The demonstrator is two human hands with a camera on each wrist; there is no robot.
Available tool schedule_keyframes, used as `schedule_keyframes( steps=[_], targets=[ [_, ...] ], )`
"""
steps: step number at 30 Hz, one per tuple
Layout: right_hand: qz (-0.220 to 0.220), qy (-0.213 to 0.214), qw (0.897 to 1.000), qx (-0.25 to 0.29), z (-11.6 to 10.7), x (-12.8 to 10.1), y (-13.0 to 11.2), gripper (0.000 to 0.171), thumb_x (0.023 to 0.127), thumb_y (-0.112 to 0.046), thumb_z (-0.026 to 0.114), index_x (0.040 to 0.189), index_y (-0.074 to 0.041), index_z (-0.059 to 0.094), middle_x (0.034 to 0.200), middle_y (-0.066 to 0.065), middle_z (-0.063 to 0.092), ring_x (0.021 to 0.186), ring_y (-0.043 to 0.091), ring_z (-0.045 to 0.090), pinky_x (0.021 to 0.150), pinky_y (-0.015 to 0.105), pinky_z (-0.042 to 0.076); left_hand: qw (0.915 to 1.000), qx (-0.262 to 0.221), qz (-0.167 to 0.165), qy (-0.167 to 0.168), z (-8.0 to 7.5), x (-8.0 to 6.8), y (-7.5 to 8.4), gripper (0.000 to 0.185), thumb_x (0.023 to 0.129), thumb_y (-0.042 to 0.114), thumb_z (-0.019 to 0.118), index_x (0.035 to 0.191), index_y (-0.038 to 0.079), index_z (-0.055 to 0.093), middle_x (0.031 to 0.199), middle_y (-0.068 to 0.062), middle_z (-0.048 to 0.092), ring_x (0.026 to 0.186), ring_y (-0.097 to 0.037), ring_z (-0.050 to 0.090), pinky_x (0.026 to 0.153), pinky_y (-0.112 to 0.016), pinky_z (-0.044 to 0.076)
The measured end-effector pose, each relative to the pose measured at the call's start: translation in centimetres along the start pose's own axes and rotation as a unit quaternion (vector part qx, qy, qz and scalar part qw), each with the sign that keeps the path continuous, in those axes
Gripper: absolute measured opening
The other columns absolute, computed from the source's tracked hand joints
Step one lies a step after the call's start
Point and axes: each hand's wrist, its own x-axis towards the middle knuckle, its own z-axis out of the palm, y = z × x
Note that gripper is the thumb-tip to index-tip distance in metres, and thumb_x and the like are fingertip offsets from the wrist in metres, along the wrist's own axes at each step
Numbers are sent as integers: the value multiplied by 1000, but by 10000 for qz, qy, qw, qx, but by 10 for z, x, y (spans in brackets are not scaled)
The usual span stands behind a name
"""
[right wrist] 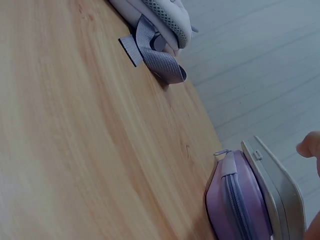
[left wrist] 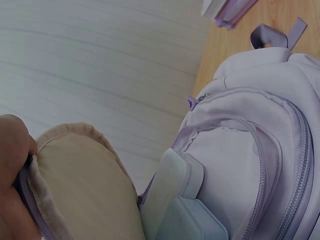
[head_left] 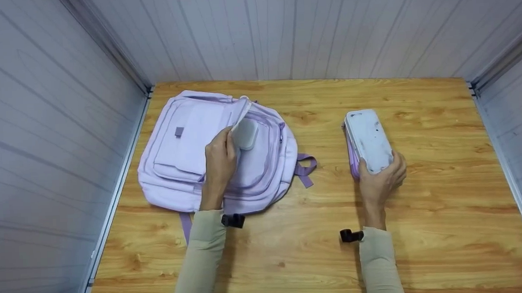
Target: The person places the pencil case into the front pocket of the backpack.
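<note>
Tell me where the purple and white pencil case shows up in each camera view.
Head: the pencil case lies right of centre on the table, the right hand gripping its near end.
Left wrist: only a corner shows at the top edge.
Right wrist: bottom right, on its side.
Shared landmark: the backpack's strap loop.

text: none readable anywhere | backpack [head_left: 190, 149]: small purple tag on the front pocket, looks blank; no brand I can make out | pencil case [head_left: 368, 142]: white top has dark smudgy marks, not letters as far as I can tell | wall panels and table [head_left: 443, 191]: no signs, no numbers
</note>
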Motion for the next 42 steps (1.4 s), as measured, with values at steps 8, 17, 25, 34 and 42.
schedule_keyframes(
  steps=[8, 17, 25, 34, 42],
  targets=[
    [265, -179, 9994, -155, -1, -2, 8, 88, 74, -32, 80, 143, -12, 30, 149, 14, 25, 135, 31, 24, 107, 46, 21, 10000, -20, -31, -53, -1, 0, 0, 25, 99, 8, 47, 110, -6, 65, 107, -20, 69, 105, -30, 66, 88, -40, 53],
    [429, -257, 9987, -51, 0, -6, 16, 93, 74, -31, 81, 147, -13, 25, 149, 15, 24, 136, 30, 25, 109, 48, 21, 10000, -27, 30, -38, 1, 0, 0, 24, 99, 9, 49, 109, -6, 65, 105, -20, 69, 102, -31, 66, 86, -41, 53],
    [501, -189, 9985, 71, 1, -6, 17, 94, 72, -27, 83, 146, -11, 26, 148, 16, 25, 135, 30, 26, 112, 42, 19, 10000, 27, 3, -65, 2, 0, 0, 25, 99, 8, 48, 109, -5, 66, 106, -19, 69, 104, -29, 66, 88, -40, 53],
    [863, -316, 9951, 356, -1, -5, 17, 95, 73, -25, 82, 148, -9, 26, 149, 13, 26, 137, 26, 25, 115, 35, 19, 9999, 100, -33, -85, 2, -1, 1, 25, 99, 8, 48, 110, -5, 66, 107, -19, 69, 104, -30, 66, 89, -40, 52],
    [831, -232, 9951, 483, -5, -4, 14, 99, 70, -24, 84, 148, -4, 26, 150, 17, 27, 139, 28, 27, 116, 34, 20, 9999, 15, -43, -153, 2, -1, 0, 27, 100, 9, 46, 111, -7, 64, 108, -21, 69, 105, -30, 65, 89, -39, 53]
  ],
)
